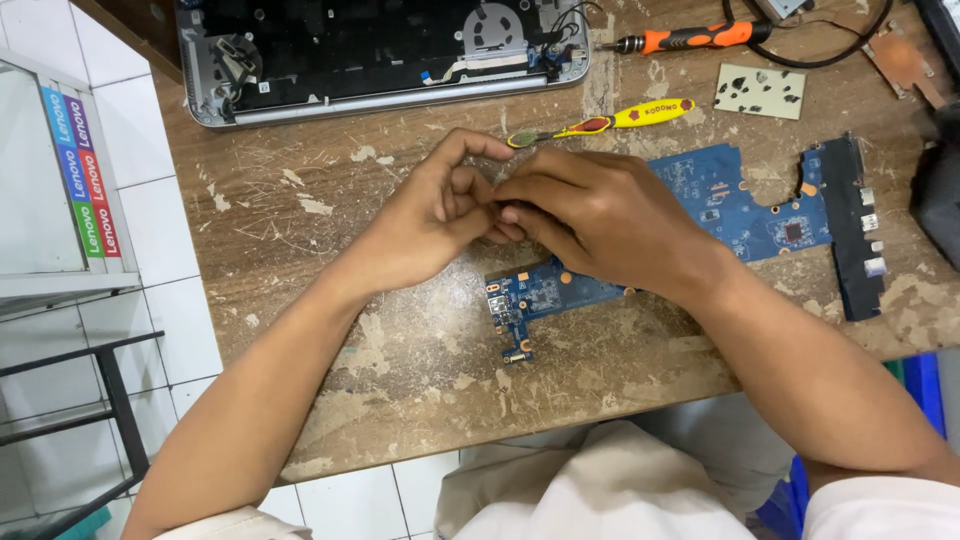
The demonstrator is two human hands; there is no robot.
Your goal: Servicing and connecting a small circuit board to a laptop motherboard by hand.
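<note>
A blue laptop circuit board [740, 215] lies on the worn wooden table [400, 370], running from its lower left end [525, 297] to a black port strip at the right. My left hand [435, 215] and my right hand [600, 215] meet above the board's left part, fingertips pressed together. Whatever is pinched between the fingers is too small to see. My right hand covers the middle of the board.
An opened laptop base [380, 50] sits at the table's far edge. A yellow screwdriver [610, 120], an orange-handled tool [690, 38] and a small pale pad [760, 92] lie behind my hands. White tiled floor and a shelf [70, 180] are to the left.
</note>
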